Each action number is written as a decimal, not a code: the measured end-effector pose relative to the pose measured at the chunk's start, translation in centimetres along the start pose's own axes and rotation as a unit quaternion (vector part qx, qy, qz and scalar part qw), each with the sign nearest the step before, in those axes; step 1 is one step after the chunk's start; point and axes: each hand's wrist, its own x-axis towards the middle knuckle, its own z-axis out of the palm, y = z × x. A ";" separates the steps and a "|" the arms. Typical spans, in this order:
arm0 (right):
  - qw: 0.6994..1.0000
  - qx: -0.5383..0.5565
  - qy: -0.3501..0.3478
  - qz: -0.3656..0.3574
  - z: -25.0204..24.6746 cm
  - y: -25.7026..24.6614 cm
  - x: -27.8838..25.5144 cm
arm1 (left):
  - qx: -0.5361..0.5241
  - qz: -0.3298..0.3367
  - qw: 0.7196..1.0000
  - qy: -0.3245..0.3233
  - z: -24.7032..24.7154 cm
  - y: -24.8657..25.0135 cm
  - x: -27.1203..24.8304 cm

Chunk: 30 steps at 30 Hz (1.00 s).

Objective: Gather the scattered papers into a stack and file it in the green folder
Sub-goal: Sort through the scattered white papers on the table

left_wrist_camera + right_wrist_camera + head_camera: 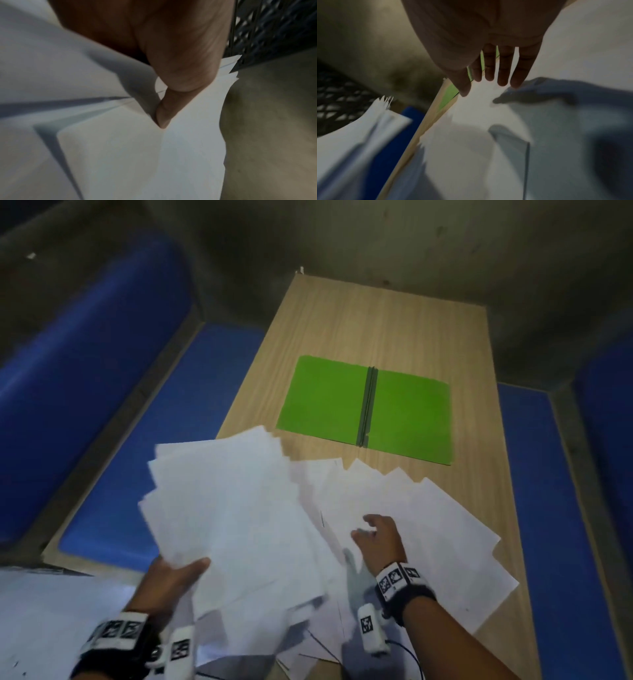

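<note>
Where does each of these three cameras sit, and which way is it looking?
Head: looks down on the wooden table, open green folder, both hands.
Left wrist: looks along the left hand gripping a white paper bundle.
Right wrist: looks along the open right hand over loose white sheets.
All three show paper.

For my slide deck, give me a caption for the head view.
Left hand grips a sheaf of papers while the right hand reaches over loose sheets near the open green folder.
</note>
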 end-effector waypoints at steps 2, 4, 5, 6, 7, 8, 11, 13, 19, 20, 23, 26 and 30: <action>0.995 -0.088 -0.032 -0.028 1.8 -1.2 0.1 | -0.007 -0.024 0.998 0.050 -3.8 -1.6 0.8; 0.976 -0.203 -0.064 -0.052 3.7 -2.1 0.3 | 0.000 -0.044 0.995 0.087 -6.2 -3.1 1.0; 0.964 -0.246 -0.086 -0.059 4.6 -2.5 0.4 | 0.011 -0.053 0.994 0.096 -6.8 -3.4 0.8; 0.952 -0.281 -0.106 -0.063 5.4 -3.0 0.4 | 0.013 -0.055 0.993 0.107 -6.9 -3.1 0.2; 0.940 -0.312 -0.126 -0.058 6.3 -3.4 0.4 | 0.028 -0.055 0.991 0.121 -7.0 -3.1 -0.3; 0.928 -0.340 -0.142 -0.050 7.0 -3.8 0.4 | 0.038 -0.071 0.989 0.128 -7.1 -3.2 -0.5; 0.910 -0.383 -0.158 -0.021 8.7 -3.9 0.3 | 0.030 -0.076 0.987 0.139 -6.5 -3.6 -1.6; 0.918 -0.362 -0.160 -0.010 9.1 -3.4 0.1 | 0.010 -0.102 0.986 0.131 -6.5 -5.5 -1.0; 0.968 -0.192 -0.161 0.034 6.5 -2.1 0.0 | -0.018 -0.123 0.987 0.103 -5.9 -6.4 0.0; 0.974 -0.169 -0.146 0.048 5.3 -2.0 0.0 | -0.025 -0.114 0.988 0.100 -5.7 -5.9 0.1; 0.980 -0.156 -0.090 0.082 0.4 -0.6 0.2 | -0.038 -0.098 0.990 0.099 -5.1 -5.0 0.5; 0.974 -0.183 -0.009 0.135 -4.3 3.1 0.7 | -0.036 -0.109 0.990 0.080 -4.8 -5.1 1.5; 0.942 -0.282 0.024 0.181 -6.9 6.0 0.5 | -0.006 -0.111 0.992 0.055 -3.8 -4.9 2.2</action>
